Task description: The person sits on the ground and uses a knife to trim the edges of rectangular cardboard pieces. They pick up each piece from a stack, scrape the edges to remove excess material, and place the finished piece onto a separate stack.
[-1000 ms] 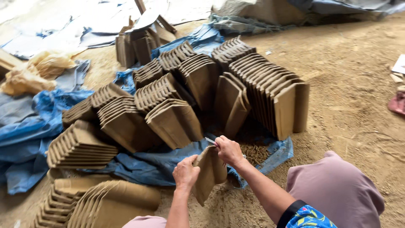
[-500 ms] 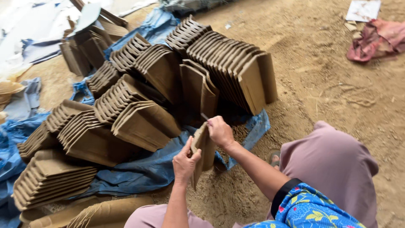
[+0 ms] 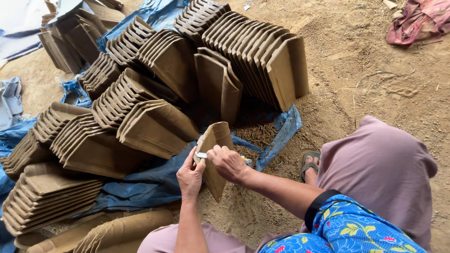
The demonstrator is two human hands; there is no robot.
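Brown unfired clay roof tile steadied by the left hand; right hand fingers pinching a small blade, best kept flat along the edge

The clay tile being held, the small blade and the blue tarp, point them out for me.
clay tile (image 3: 216,136), head view, upper face of the held tile.
small blade (image 3: 201,155), head view, pale flat tip at the tile's edge.
blue tarp (image 3: 154,175), head view, bare fold beside the stacks.

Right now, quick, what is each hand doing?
Left hand: closed on the edge of the brown clay tile, holding it up.
Right hand: closed on a small blade, pressed against the tile.
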